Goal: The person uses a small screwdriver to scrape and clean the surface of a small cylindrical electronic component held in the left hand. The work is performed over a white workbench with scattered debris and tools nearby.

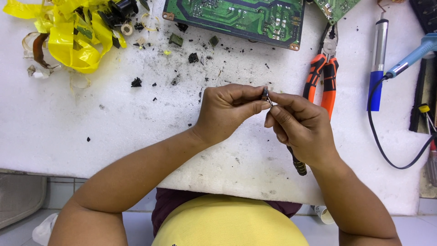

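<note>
Nearest, both hands meet above the white foam mat (114,132): the left hand (225,114) pinches a small dark component (265,93) while the right hand (302,127) grips a dark-handled tool (298,165) against it. Farther off lie orange pliers (321,75), black debris (193,58), a green circuit board (236,18); work looks midway

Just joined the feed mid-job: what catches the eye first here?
At centre, the left hand and right hand pinch a small dark component between their fingertips above the white foam mat. A green circuit board lies at top centre, crumpled yellow plastic top left, orange-handled pliers to the right.
</note>
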